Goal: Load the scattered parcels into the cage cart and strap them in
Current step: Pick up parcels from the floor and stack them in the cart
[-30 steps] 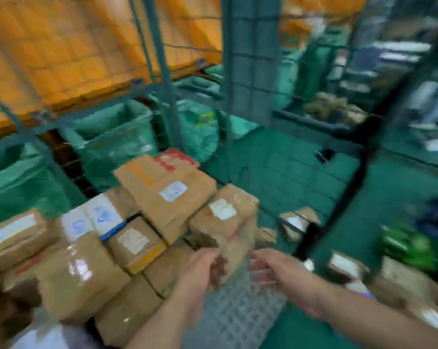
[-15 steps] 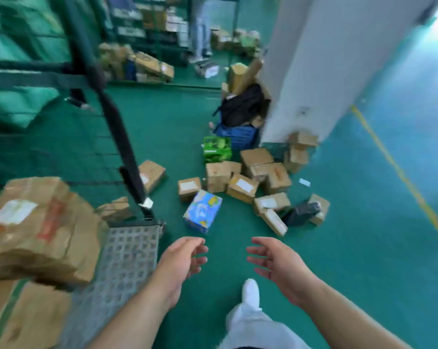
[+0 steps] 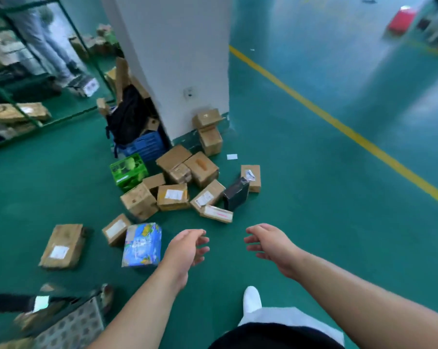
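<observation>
Both hands are held out in front of the body, empty and apart. The left hand (image 3: 187, 248) and the right hand (image 3: 270, 245) face each other with fingers loosely curled and spread, touching nothing. Below and between them a white shoe (image 3: 252, 297) stands on the floor (image 3: 326, 222), which is smooth, glossy green.

Just left of the left hand sits a blue printed box (image 3: 141, 244) with a small brown parcel (image 3: 116, 229) touching its far corner. Farther left a flat brown parcel (image 3: 62, 245) lies alone, label up. Behind the left forearm, at the lower left edge, is the perforated metal deck of the cage cart (image 3: 72, 328), blurred, with cardboard showing at its edge.

Ahead of both hands, the scattered parcels (image 3: 185, 182) lie in a loose heap of taped cartons. A green box (image 3: 128, 171) sits at the heap's left and a black parcel (image 3: 235, 193) leans at its right. A white slip (image 3: 232, 156) lies on the floor beyond.

The heap runs up to a white pillar (image 3: 177, 59). A blue crate (image 3: 147, 147) and a black bag (image 3: 127, 117) sit against the pillar's left side. Far ahead and left of the hands stands a green rack frame (image 3: 11, 102) with another person's legs (image 3: 44, 44) behind it. Ahead and right of the right hand a yellow line (image 3: 338, 124) crosses the floor diagonally.
</observation>
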`<action>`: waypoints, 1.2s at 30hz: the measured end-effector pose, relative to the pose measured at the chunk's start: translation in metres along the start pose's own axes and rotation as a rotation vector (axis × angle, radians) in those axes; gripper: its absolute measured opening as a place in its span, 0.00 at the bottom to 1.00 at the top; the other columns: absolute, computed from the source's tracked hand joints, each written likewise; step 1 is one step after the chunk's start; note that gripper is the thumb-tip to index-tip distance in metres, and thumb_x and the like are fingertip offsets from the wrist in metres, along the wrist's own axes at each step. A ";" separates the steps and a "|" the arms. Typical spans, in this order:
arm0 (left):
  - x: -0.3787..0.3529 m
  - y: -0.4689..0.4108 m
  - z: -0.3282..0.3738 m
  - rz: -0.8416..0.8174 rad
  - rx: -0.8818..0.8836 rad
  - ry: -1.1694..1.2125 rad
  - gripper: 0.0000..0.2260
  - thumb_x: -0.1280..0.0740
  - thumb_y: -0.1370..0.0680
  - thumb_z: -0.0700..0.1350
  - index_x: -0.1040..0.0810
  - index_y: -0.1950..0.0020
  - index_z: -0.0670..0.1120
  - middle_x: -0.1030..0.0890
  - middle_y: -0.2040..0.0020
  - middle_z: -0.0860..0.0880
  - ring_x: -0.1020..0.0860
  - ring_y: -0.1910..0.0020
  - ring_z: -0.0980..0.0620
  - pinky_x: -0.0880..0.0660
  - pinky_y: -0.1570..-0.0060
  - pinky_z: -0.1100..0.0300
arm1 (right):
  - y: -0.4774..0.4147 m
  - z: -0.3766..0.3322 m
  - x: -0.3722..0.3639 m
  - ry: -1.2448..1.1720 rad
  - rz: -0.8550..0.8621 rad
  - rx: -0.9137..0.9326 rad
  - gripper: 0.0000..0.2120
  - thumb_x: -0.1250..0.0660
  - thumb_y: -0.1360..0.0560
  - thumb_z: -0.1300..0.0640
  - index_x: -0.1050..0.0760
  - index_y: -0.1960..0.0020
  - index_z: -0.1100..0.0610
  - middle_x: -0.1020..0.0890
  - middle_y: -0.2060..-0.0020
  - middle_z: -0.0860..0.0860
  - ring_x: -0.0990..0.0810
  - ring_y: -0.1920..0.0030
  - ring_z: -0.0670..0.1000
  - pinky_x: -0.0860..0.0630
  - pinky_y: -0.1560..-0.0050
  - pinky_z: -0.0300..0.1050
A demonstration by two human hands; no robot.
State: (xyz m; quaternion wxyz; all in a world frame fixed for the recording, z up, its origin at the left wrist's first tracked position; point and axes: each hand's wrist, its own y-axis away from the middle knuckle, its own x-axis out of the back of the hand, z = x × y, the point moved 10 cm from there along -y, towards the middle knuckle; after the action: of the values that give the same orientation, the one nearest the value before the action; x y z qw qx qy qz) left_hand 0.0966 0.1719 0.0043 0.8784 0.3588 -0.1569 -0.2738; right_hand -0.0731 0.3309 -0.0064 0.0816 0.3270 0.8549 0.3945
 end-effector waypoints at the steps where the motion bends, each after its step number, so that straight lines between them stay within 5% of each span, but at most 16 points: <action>1: -0.016 -0.007 0.008 -0.013 0.010 -0.031 0.09 0.35 0.18 0.46 0.20 0.42 0.43 0.16 0.51 0.46 0.18 0.57 0.49 0.24 0.56 0.55 | -0.011 -0.005 0.014 0.009 0.004 -0.003 0.10 0.39 0.18 0.51 0.23 0.42 0.53 0.15 0.47 0.51 0.16 0.48 0.52 0.24 0.49 0.47; 15: -0.056 -0.106 0.073 0.063 0.169 -0.214 0.09 0.35 0.18 0.46 0.19 0.42 0.43 0.15 0.49 0.44 0.18 0.55 0.47 0.23 0.52 0.51 | -0.128 -0.052 0.084 -0.065 0.026 -0.114 0.10 0.39 0.18 0.51 0.22 0.43 0.52 0.16 0.48 0.50 0.16 0.47 0.52 0.22 0.42 0.49; 22: -0.092 -0.206 0.142 -0.026 0.192 -0.281 0.08 0.35 0.18 0.47 0.18 0.45 0.46 0.15 0.49 0.46 0.17 0.52 0.47 0.20 0.47 0.51 | -0.189 -0.111 0.103 -0.033 0.140 -0.135 0.09 0.39 0.17 0.52 0.22 0.44 0.52 0.15 0.48 0.51 0.16 0.48 0.52 0.23 0.44 0.49; 30: -0.186 -0.308 0.260 -0.196 0.100 -0.423 0.09 0.37 0.18 0.46 0.21 0.43 0.44 0.17 0.51 0.47 0.21 0.56 0.49 0.24 0.54 0.53 | -0.228 -0.171 0.150 -0.131 0.233 -0.128 0.09 0.40 0.16 0.52 0.21 0.44 0.50 0.15 0.48 0.49 0.16 0.47 0.51 0.22 0.47 0.48; 36: -0.283 -0.348 0.279 -0.259 0.185 -0.521 0.10 0.36 0.18 0.46 0.21 0.41 0.43 0.16 0.49 0.45 0.20 0.54 0.48 0.24 0.53 0.54 | -0.277 -0.163 0.222 -0.266 0.283 -0.207 0.10 0.39 0.17 0.52 0.20 0.43 0.51 0.15 0.47 0.51 0.16 0.46 0.52 0.23 0.44 0.49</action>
State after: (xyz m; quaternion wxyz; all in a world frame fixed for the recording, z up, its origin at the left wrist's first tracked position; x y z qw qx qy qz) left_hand -0.3900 -0.0183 -0.0734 0.7300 0.3722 -0.3541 -0.4508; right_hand -0.4464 0.2366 -0.0719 0.1709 0.4827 0.7371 0.4410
